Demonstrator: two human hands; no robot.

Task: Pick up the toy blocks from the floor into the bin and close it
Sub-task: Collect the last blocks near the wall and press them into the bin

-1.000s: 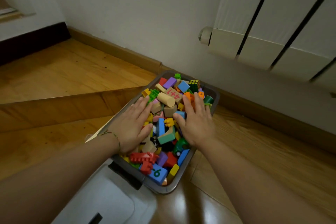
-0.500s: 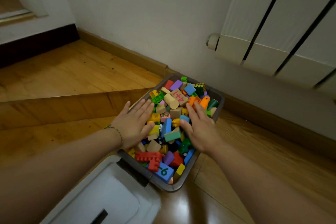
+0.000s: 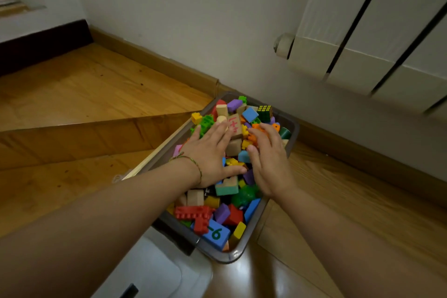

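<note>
Orange plastic bricks [image 3: 256, 136] lie under the fingers [image 3: 262, 132] of the right hand [image 3: 269, 159], which are slightly spread and only gently bent, pressing down on the heap without closing round any piece. The left hand [image 3: 210, 152] lies flat just beside it, its fingers [image 3: 219, 132] straight and a little apart. Their tips reach a green brick [image 3: 206, 122] and touch a wooden block marked in pink [image 3: 234, 124], while the thumb stretches sideways toward the right hand. A thin cord bracelet [image 3: 192, 161] circles the left wrist. Both palms rest on the toy blocks [image 3: 229, 215], which fill the grey bin [image 3: 225, 257] to above its rim. Among them are a red studded brick [image 3: 196, 215], a blue block with a green 6 [image 3: 216, 233] at the near end and a small puzzle cube [image 3: 264, 111] at the far end. The bin stands open on the wooden floor [image 3: 72, 94] close to the baseboard [image 3: 157, 63]. Its white lid [image 3: 154, 271] lies on the floor against the near end. A white radiator [image 3: 362, 31] hangs on the wall beyond.
</note>
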